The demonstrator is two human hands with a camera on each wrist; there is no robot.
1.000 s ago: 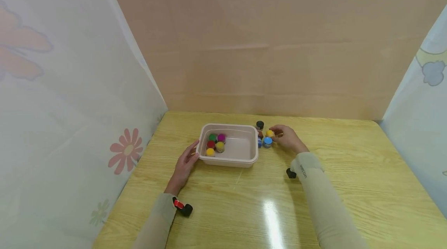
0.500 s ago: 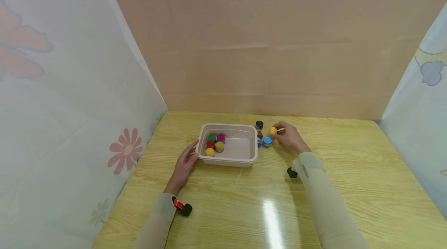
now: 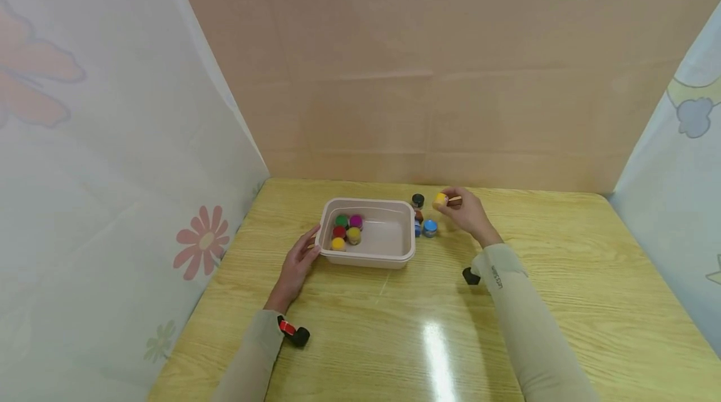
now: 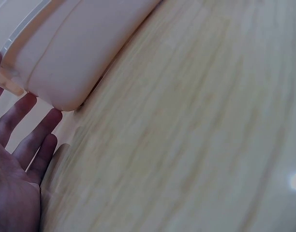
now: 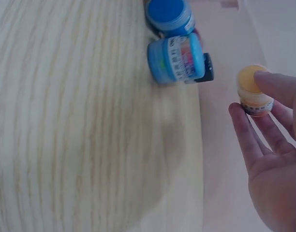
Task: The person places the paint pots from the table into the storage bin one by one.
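My right hand (image 3: 469,213) pinches a small paint jar with a yellow lid (image 5: 255,90) between thumb and fingers, raised above the table. In the right wrist view the thumb lies on the lid and the fingertips are at its base. My left hand (image 3: 294,269) touches the left end of a pale pink plastic box (image 3: 368,258), its fingers extended along the wall. Inside the box's left half stand several jars, with a green lid (image 3: 342,221), a purple lid (image 3: 356,221), a red lid (image 3: 339,233) and yellow lids (image 3: 338,243).
Right of the box stand a light blue jar (image 3: 430,228), a black-lidded jar (image 3: 417,200), a brown-lidded jar (image 3: 419,216) and a darker blue jar (image 5: 166,12), partly hidden by the box in the head view. A tan wall covering (image 3: 428,76) rises behind the wooden table (image 3: 580,289).
My right hand has lifted the yellow-lidded paint jar off the table, up and slightly back from the other jars. The left hand and the box have stayed in place.
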